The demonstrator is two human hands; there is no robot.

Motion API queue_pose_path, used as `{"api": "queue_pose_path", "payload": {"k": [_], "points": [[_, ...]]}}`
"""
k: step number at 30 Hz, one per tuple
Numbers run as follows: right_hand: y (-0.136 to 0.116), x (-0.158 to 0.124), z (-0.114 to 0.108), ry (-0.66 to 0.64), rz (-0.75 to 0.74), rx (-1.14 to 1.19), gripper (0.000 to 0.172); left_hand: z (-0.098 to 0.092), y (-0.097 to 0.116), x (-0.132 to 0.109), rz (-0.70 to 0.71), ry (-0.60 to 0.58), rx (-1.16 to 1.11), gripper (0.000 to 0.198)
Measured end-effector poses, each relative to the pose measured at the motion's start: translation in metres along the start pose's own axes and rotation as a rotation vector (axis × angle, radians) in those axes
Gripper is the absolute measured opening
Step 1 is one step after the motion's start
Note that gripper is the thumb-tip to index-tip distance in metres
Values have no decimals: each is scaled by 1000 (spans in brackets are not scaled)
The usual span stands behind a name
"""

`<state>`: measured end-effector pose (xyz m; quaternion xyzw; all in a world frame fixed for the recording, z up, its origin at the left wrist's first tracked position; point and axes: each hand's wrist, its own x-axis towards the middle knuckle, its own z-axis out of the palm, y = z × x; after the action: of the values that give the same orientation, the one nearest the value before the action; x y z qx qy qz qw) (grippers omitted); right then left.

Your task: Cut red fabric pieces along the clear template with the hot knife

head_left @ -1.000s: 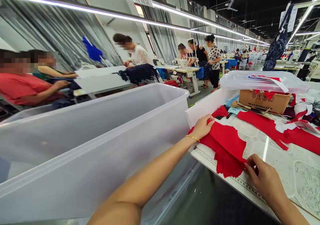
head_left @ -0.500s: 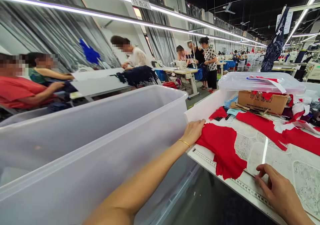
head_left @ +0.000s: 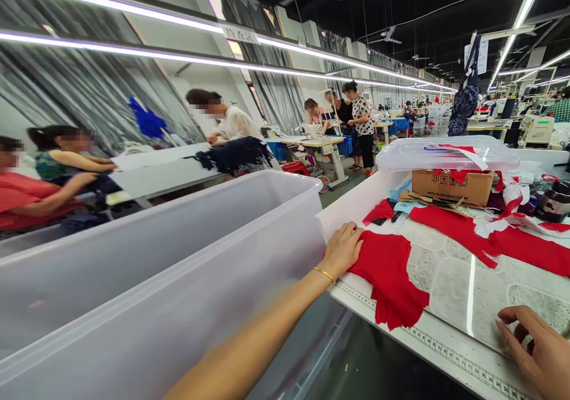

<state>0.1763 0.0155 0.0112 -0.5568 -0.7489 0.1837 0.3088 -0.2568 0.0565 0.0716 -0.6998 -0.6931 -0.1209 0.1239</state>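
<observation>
A stack of red cut fabric pieces (head_left: 392, 278) lies at the table's near left corner, its lower end fanned over the edge. My left hand (head_left: 344, 248), with a thin gold bangle at the wrist, is closed over the left end of the stack; its thumb is partly hidden. At the lower right, my right hand (head_left: 534, 340) is over the table edge with nothing in it, thumb and forefinger apart and the other fingers curled. A measuring tape (head_left: 449, 352) runs along the front edge of the table.
A large clear plastic bin (head_left: 214, 257) stands against the table on my left. Further back on the table are red fabric strips (head_left: 449, 228), a cardboard box (head_left: 452, 187) under a clear plastic lid (head_left: 445, 154), and a dark mug (head_left: 553, 201). Several people work beyond the bin.
My right hand has moved right along the table edge, away from the red fabric pieces. My left hand stays on the stack. The view has turned slightly right and up.
</observation>
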Motion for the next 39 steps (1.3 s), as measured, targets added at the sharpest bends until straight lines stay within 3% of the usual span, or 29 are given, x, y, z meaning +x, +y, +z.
{"api": "queue_pose_path", "payload": {"k": [4, 7, 11, 16, 19, 22, 28, 39], "points": [[3, 2, 2, 30, -45, 117, 29, 1, 21, 9, 95, 11, -82, 18], [-6, 1, 8, 65, -96, 138, 25, 5, 53, 22, 210, 2, -151, 17], [-11, 9, 14, 123, -172, 34, 33, 16, 117, 43, 403, -37, -247, 16], [5, 25, 6, 103, -241, -125, 41, 33, 212, 67, 583, -102, -304, 15], [20, 33, -6, 67, -233, -206, 43, 42, 258, 81, 621, -126, -301, 13], [38, 39, -22, 68, -228, -242, 40, 51, 288, 95, 616, -138, -290, 13], [65, 48, -44, 62, -173, -259, 37, 65, 305, 118, 567, -157, -252, 18], [79, 54, -50, 93, 29, -148, 29, 63, 291, 131, 545, -185, -278, 9]]}}
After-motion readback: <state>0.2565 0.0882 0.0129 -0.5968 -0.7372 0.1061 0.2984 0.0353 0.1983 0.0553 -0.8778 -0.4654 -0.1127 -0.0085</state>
